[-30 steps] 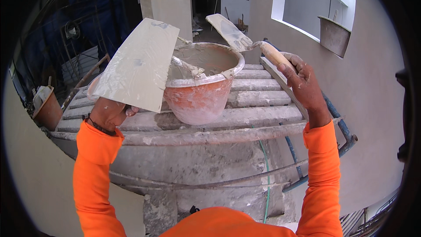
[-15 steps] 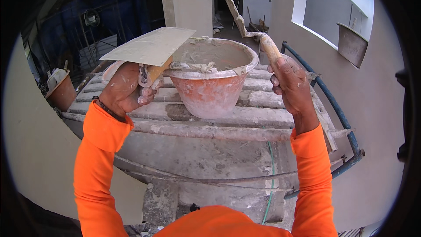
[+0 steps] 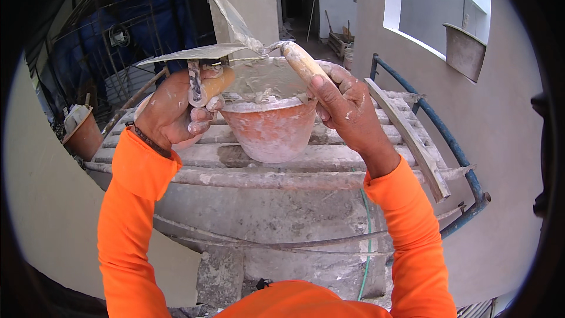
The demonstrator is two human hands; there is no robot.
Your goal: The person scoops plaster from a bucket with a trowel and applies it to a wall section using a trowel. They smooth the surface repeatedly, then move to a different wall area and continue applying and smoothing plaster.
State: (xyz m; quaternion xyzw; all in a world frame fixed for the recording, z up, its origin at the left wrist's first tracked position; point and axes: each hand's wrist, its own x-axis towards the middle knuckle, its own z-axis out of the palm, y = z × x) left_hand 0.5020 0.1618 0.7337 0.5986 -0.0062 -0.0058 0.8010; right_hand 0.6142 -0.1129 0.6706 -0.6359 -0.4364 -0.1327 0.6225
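A flat plastering hawk [image 3: 194,53] is held level by the left hand [image 3: 176,109], whose fingers are closed around the wooden handle [image 3: 215,84] beneath the board. The wooden grip of a pointed trowel [image 3: 238,23] is clasped firmly in the right hand [image 3: 344,103], and the trowel's blade is tilted up, with its heel set against the far edge of the hawk. A lump of grey mortar [image 3: 256,44] is seen where blade and board meet. Directly below both tools an orange bucket [image 3: 271,129], smeared and partly filled with wet mortar, is stood on scaffold planks [image 3: 294,156] crusted with dried mix. A blue metal rail [image 3: 438,129] is run along the right side of the planks. A second orange bucket [image 3: 82,135] is placed well apart on the left. Orange sleeves [image 3: 132,212] are worn on both forearms
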